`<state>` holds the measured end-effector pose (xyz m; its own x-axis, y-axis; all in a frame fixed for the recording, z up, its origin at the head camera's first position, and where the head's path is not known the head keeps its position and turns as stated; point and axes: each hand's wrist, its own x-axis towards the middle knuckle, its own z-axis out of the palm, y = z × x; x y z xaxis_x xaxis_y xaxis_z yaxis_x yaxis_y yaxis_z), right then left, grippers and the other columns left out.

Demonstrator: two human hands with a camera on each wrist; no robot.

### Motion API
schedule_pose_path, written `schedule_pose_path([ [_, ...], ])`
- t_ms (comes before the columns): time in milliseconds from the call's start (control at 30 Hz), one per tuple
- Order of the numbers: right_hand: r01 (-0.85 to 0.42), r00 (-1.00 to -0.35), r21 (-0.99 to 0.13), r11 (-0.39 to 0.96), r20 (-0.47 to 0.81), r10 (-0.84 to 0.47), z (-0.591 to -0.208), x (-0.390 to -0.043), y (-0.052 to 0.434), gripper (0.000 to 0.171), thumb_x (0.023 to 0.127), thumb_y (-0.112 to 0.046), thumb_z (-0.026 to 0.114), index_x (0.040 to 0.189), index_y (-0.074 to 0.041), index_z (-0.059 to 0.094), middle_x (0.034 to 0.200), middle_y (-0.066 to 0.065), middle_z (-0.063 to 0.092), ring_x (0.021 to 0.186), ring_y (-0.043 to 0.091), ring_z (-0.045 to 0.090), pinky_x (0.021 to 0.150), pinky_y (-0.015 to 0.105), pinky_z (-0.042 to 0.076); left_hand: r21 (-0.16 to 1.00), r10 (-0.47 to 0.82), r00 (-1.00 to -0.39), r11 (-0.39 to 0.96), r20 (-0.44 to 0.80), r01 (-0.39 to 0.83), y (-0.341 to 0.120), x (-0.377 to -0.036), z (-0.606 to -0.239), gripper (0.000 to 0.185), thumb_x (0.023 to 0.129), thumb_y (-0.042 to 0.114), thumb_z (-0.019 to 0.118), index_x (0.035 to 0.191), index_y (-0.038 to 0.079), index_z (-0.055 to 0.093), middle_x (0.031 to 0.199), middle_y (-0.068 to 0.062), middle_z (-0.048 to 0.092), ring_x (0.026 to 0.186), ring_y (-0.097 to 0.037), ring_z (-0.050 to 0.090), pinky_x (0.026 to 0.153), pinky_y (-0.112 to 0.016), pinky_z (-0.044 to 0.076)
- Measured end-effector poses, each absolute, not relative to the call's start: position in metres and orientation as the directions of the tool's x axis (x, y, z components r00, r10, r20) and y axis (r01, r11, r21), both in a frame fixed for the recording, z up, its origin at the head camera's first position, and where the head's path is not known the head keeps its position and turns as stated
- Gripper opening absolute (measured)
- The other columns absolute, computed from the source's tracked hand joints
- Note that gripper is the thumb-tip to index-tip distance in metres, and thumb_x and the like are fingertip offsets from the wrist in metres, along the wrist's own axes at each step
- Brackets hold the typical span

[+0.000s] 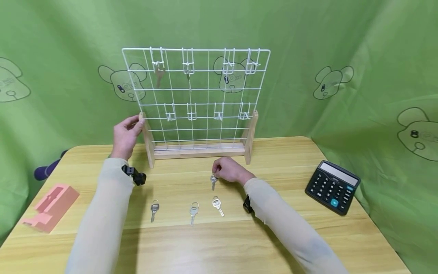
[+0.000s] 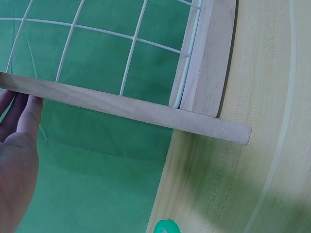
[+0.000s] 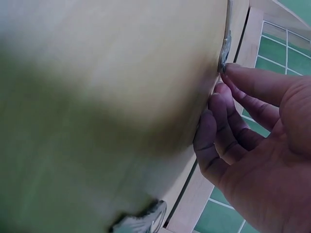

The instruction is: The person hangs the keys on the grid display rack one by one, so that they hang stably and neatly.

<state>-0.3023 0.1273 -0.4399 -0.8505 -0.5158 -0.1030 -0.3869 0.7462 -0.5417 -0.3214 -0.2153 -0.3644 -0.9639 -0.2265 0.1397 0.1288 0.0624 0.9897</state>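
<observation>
My left hand (image 1: 126,134) grips the top of the left wooden upright (image 1: 148,140) of a white wire grid rack (image 1: 208,80); in the left wrist view its fingers lie along the wood. At the right, my right hand (image 1: 230,169) pinches a key (image 1: 213,183) by its ring end, low over the table in front of the rack. The right wrist view has thumb and fingertip meeting at that key (image 3: 225,51). Three more keys with rings lie nearer: a left one (image 1: 155,210), a middle one (image 1: 194,213) and a right one (image 1: 217,205).
Two keys hang from the upper hooks, one at far left (image 1: 159,74) and one beside it (image 1: 188,76). Other white hooks (image 1: 218,114) hold nothing. A black calculator (image 1: 333,186) lies at right, a pink block-shaped object (image 1: 51,207) at left. Green cloth (image 1: 291,102) surrounds the table.
</observation>
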Motion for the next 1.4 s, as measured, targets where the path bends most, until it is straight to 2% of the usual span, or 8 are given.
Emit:
schedule_pose_path([
  [367,-0.403,-0.836,-0.534,0.743,-0.115,-0.537,-0.440,-0.303,0.129,0.007,0.094,-0.004,0.063,0.088,-0.008,0.065,0.082,-0.002,0.061,0.078,0.014,0.056,0.074,0.027,0.052,0.990,-0.231,-0.962,0.059,0.142,0.131,-0.216,-0.322,-0.365,0.049,0.094,0.023,0.069,0.136,0.002,0.055,0.133,-0.019,0.055,0.119,-0.024,0.055,0.098,-0.022,0.049],
  [633,-0.384,-0.858,-0.600,0.701,-0.049,-0.512,-0.438,-0.301,0.133,0.008,0.091,0.000,0.063,0.087,-0.007,0.066,0.079,0.000,0.062,0.076,0.015,0.058,0.074,0.027,0.054,0.991,-0.229,-0.965,0.052,0.132,0.123,-0.216,-0.321,-0.362,0.050,0.093,0.024,0.069,0.136,0.003,0.055,0.134,-0.018,0.056,0.119,-0.024,0.055,0.098,-0.022,0.049],
  [867,-0.365,-0.860,-0.661,0.656,-0.030,-0.509,-0.439,-0.301,0.135,0.008,0.092,0.002,0.063,0.094,-0.005,0.067,0.082,0.001,0.063,0.079,0.015,0.059,0.075,0.026,0.055,0.992,-0.227,-0.966,0.060,0.123,0.112,-0.216,-0.320,-0.362,0.050,0.093,0.024,0.068,0.136,0.003,0.055,0.133,-0.018,0.056,0.118,-0.024,0.055,0.098,-0.022,0.049],
  [1133,-0.385,-0.863,-0.672,0.632,0.020,-0.504,-0.439,-0.300,0.141,0.010,0.092,0.001,0.064,0.095,-0.006,0.070,0.085,0.001,0.065,0.081,0.015,0.060,0.077,0.028,0.055,0.993,-0.229,-0.967,0.059,0.114,0.103,-0.217,-0.321,-0.363,0.053,0.092,0.027,0.069,0.137,0.004,0.054,0.132,-0.018,0.056,0.117,-0.023,0.055,0.099,-0.024,0.049],
  [1400,-0.348,-0.877,-0.715,0.606,0.020,-0.480,-0.431,-0.294,0.143,0.017,0.089,0.006,0.063,0.098,-0.006,0.071,0.091,0.004,0.066,0.084,0.018,0.059,0.078,0.029,0.055,0.992,-0.227,-0.966,0.059,0.123,0.113,-0.217,-0.321,-0.364,0.051,0.093,0.025,0.069,0.136,0.003,0.054,0.132,-0.018,0.056,0.117,-0.024,0.055,0.099,-0.024,0.049],
])
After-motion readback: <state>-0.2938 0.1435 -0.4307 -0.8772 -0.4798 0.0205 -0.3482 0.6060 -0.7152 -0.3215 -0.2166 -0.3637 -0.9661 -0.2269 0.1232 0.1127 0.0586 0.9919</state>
